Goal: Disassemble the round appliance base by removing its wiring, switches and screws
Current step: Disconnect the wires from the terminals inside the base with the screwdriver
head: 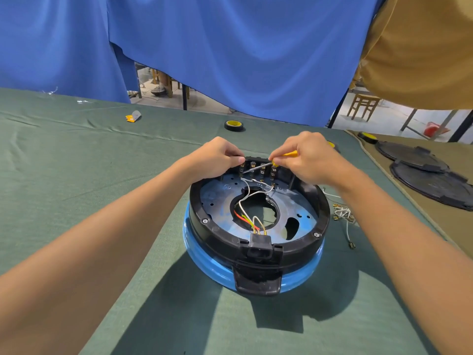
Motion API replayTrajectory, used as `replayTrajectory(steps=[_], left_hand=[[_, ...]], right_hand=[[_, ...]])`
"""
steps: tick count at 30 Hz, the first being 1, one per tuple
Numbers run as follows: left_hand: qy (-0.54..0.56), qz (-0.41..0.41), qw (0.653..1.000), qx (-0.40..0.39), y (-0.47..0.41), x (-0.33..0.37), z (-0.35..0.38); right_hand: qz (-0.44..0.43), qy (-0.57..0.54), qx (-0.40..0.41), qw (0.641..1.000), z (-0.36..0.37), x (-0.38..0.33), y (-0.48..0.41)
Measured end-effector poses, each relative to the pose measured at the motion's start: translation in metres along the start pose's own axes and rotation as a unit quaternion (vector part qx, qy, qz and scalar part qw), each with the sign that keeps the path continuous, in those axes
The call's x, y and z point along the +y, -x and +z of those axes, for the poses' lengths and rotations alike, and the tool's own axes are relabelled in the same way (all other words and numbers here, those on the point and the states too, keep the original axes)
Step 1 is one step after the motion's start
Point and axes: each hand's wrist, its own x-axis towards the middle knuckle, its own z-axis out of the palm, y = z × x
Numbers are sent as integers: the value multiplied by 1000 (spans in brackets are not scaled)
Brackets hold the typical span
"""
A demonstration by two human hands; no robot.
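Well, what I have on my screen is a wide table under a green cloth (76, 175), with a blue curtain (256, 60) hanging behind it and a tan sheet (422, 47) draped at the upper right. Through the gap under the curtain I can make out a pale floor and a wooden stool (363, 105). Far back on the cloth sit a roll of black tape (233, 125) and, off to the left, a small yellow and grey scrap (133, 116). To the right, on a tan mat, two black round covers (430, 185) overlap. The round base (256, 252), black on top with a blue band below, stands in the middle of the cloth, its power socket (259, 248) facing me. White, red and yellow-green wires (252, 201) run through its centre hole, and I count two screws (204, 221) in the near rim. A loose bundle of white wires (343, 215) lies just beside it on the right. Both hands are at the far rim, where a row of switches (261, 170) stands upright. The left hand (217, 157) has its fingers curled, gripping the round base at the left end of that row. The right hand (309, 157) pinches the yellow handle of a screwdriver (258, 167), whose metal shaft slants across the switches with the tip toward the left fingers.
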Motion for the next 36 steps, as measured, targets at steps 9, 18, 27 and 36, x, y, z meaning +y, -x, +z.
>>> replayTrajectory(steps=[9,18,27,36], left_hand=[[-8,-3,1000,-2,0,-1,-1],[-10,-6,1000,-5,1,1,-1],[-5,-2,1000,-4,1,2,0],[-1,-9,1000,-6,2,2,-1]], right_hand=[[10,-60,-32,998,-2,17,-1],[-22,-37,-7,999,-5,5,-4],[-54,35,-46,997,-13,-2,-24],[-36,18,-188,981,-34,-5,-63]])
